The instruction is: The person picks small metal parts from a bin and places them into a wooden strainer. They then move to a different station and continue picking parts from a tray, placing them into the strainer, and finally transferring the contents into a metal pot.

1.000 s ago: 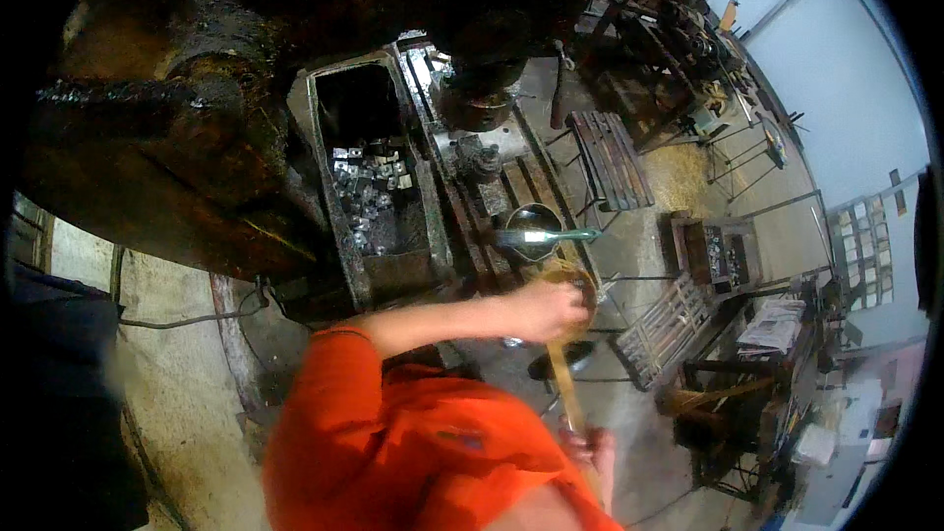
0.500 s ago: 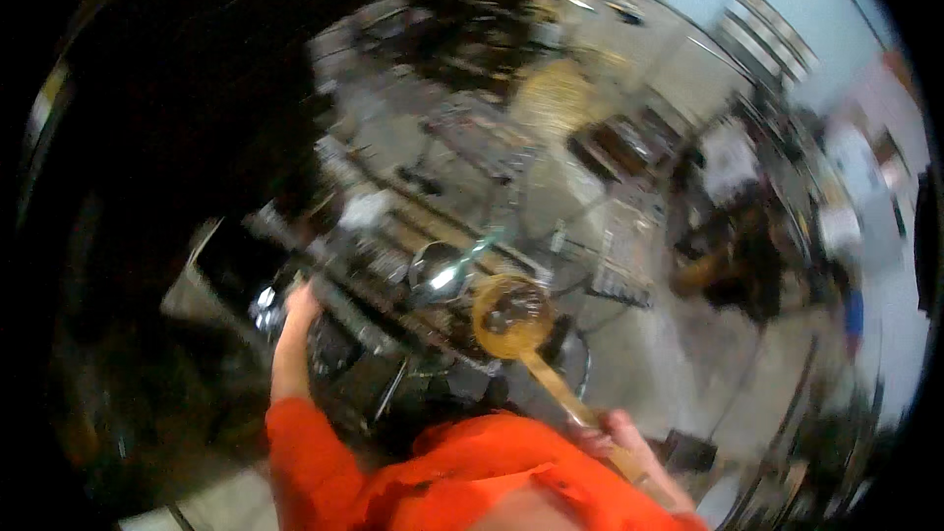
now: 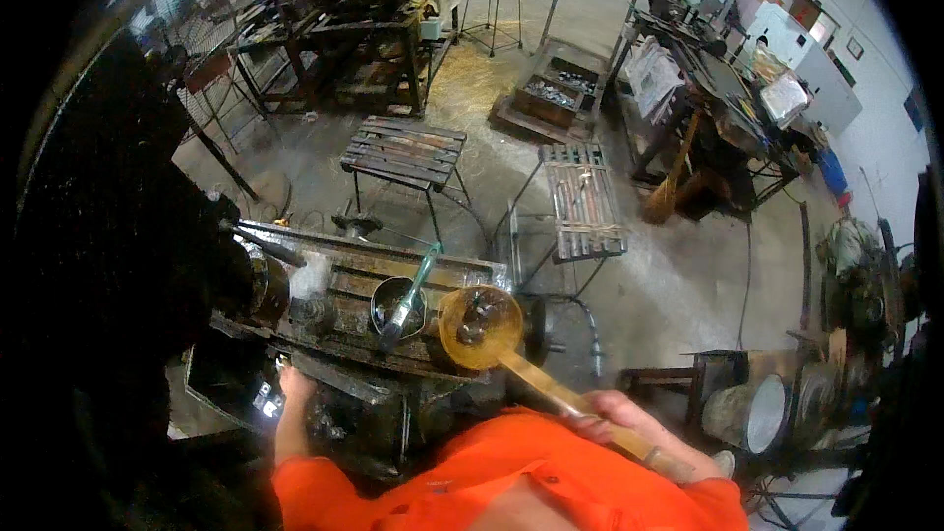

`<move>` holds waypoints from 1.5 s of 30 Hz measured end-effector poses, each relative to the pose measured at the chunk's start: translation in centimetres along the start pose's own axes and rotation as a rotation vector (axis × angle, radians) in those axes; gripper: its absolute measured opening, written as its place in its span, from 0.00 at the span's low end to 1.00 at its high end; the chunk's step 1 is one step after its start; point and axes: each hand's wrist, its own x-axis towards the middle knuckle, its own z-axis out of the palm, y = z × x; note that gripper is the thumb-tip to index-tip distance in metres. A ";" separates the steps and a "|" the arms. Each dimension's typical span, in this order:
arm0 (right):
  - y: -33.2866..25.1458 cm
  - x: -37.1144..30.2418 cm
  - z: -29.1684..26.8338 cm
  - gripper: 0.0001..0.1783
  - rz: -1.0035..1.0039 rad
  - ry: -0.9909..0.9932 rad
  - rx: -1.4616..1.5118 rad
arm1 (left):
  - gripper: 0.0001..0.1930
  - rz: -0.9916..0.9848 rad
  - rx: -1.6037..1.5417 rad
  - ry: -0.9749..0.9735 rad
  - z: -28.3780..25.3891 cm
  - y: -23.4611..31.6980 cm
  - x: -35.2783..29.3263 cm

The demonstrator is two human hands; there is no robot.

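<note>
My right hand (image 3: 629, 417) is wrapped around the handle of a yellow long-handled dipper (image 3: 539, 381). Small dark and shiny bits show inside its round bowl, which is over the right end of a worn machine bed (image 3: 344, 352). Down at the left, my left hand (image 3: 295, 385) is at the bed's near edge, its fingers closed around something small and pale that I cannot make out. Just below that hand, shiny metal pieces (image 3: 265, 399) lie in a dark tray. Left of the dipper, a paintbrush with a green handle (image 3: 423, 273) leans across a round tin (image 3: 377, 307).
Beyond the machine stand two slatted stools, one left (image 3: 403, 152) and one right (image 3: 588, 206). Farther back are a cluttered bench (image 3: 354, 34) and a box of metal parts (image 3: 551, 93). A broom (image 3: 674, 177) leans by the right bench; a bucket (image 3: 762, 413) lies at lower right.
The view has turned and steadied from a blur. My right hand still holds the dipper, now slightly left in view. My left hand remains by the tray, a little lower in view.
</note>
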 end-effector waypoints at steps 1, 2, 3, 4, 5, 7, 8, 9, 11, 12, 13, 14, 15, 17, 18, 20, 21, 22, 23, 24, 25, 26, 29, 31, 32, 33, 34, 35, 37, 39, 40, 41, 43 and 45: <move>0.3 -0.2 0.2 0.25 -0.026 0.008 0.005 | 0.36 0.040 -0.033 0.008 -1.4 0.9 -0.6; 0.3 -0.2 0.3 0.25 -0.038 0.011 0.011 | 0.31 0.066 -0.061 0.014 -2.5 1.3 -1.3; 0.2 -0.1 0.1 0.25 -0.007 -0.006 0.008 | 0.27 0.094 -0.088 0.019 -3.0 1.5 -1.4; 0.1 0.1 -0.5 0.25 0.024 -0.022 0.005 | 0.27 0.118 -0.139 0.046 -0.8 -0.1 -0.6; 0.0 0.5 -1.0 0.25 0.055 -0.046 0.003 | 0.29 0.157 0.006 -0.083 -1.8 0.0 -0.5; -0.1 0.9 -1.6 0.25 0.058 -0.082 -0.026 | 0.28 0.187 0.019 0.006 -0.4 -1.2 -0.4; -0.1 1.0 -1.9 0.25 0.059 -0.095 -0.037 | 0.28 0.155 0.100 -0.021 -0.3 -1.0 -0.2; 0.1 1.0 -2.2 0.25 0.056 -0.085 -0.019 | 0.28 0.147 0.080 -0.024 -0.5 -1.0 -0.1; 0.5 1.1 -2.7 0.25 0.042 -0.058 0.022 | 0.28 0.140 0.038 -0.032 -1.7 0.2 -0.5; 0.7 1.2 -2.9 0.24 0.037 -0.106 0.055 | 0.25 0.161 0.119 -0.031 -2.8 1.5 -0.9; 1.0 1.4 -3.3 0.24 0.031 -0.154 0.088 | 0.25 0.194 0.095 -0.001 -2.7 1.5 -0.6; 1.2 1.4 -3.6 0.24 0.026 -0.206 0.122 | 0.25 0.225 0.075 0.031 -2.5 1.1 -0.8; 1.3 1.5 -3.6 0.23 0.025 -0.184 0.098 | 0.25 0.255 0.051 0.061 -2.2 0.8 -1.0; 1.3 1.5 -3.3 0.23 0.024 -0.138 0.051 | 0.31 0.280 0.093 0.123 -1.6 0.2 -1.7; 1.2 1.3 -2.8 0.22 0.018 -0.065 0.017 | 0.36 0.239 0.146 0.085 -1.3 -0.4 -1.8; 1.3 0.6 -1.2 0.21 0.002 0.090 -0.040 | 0.43 0.160 0.185 -0.110 -2.1 -0.2 -1.1; 1.3 0.4 -1.1 0.21 -0.016 0.080 -0.058 | 0.46 0.118 0.183 -0.244 -4.6 1.6 -1.8; 1.4 0.3 -0.9 0.21 -0.033 0.069 -0.077 | 0.47 0.163 0.224 -0.158 -3.1 1.2 -1.8; 1.3 0.3 -0.8 0.20 -0.044 0.047 -0.105 | 0.49 0.195 0.266 -0.065 -2.7 0.6 -1.9; 1.3 0.4 -0.8 0.20 -0.044 0.014 -0.065 | 0.52 0.071 0.281 -0.236 -2.4 0.5 -1.4; 1.4 0.5 -1.0 0.20 -0.045 -0.019 -0.025 | 0.52 0.039 0.272 -0.275 -2.1 0.5 -1.5; 1.6 0.5 -1.3 0.20 -0.056 -0.050 0.019 | 0.52 0.019 0.265 -0.312 -2.6 1.5 -1.7; 1.6 1.1 -1.6 0.20 -0.056 -0.084 0.011 | 0.48 0.014 0.281 -0.187 -0.4 -0.5 -0.9; 1.8 1.2 -1.8 0.19 -0.044 -0.037 0.012 | 0.43 0.103 0.247 -0.089 -1.2 0.5 -1.1; 1.9 1.3 -2.0 0.19 -0.030 -0.019 0.014 | 0.43 0.114 0.187 -0.056 -1.5 0.3 -1.0; 2.0 1.4 -1.9 0.21 -0.042 -0.061 0.006 | 0.42 0.125 0.126 -0.023 -1.6 -0.1 -0.9; 1.8 1.2 -1.7 0.25 -0.048 -0.096 -0.004 | 0.42 0.132 0.060 0.003 -1.3 -0.4 -1.3; 1.7 1.1 -1.5 0.29 -0.053 -0.130 -0.014 | 0.42 0.138 -0.006 0.029 -0.8 -0.8 -1.6; 1.8 1.2 -1.8 0.29 -0.043 -0.133 0.026 | 0.40 0.089 0.013 0.041 0.7 -1.2 -0.7; 1.9 1.1 -1.9 0.28 -0.059 -0.119 0.032 | 0.37 0.046 0.069 0.000 -0.8 0.9 -1.0; 1.9 1.0 -1.8 0.27 -0.074 -0.106 0.020 | 0.31 0.198 -0.060 0.058 -2.3 1.7 -1.6; 1.9 1.0 -1.6 0.26 -0.075 -0.101 0.006 | 0.32 0.179 -0.022 0.018 -2.7 1.7 -1.7; 1.8 1.1 -1.4 0.24 -0.056 -0.108 0.080 | 0.33 0.139 0.052 -0.067 -3.2 1.0 -1.6; 1.5 0.9 -1.0 0.22 -0.051 -0.090 0.078 | 0.36 0.115 0.066 -0.107 -2.9 0.5 -0.8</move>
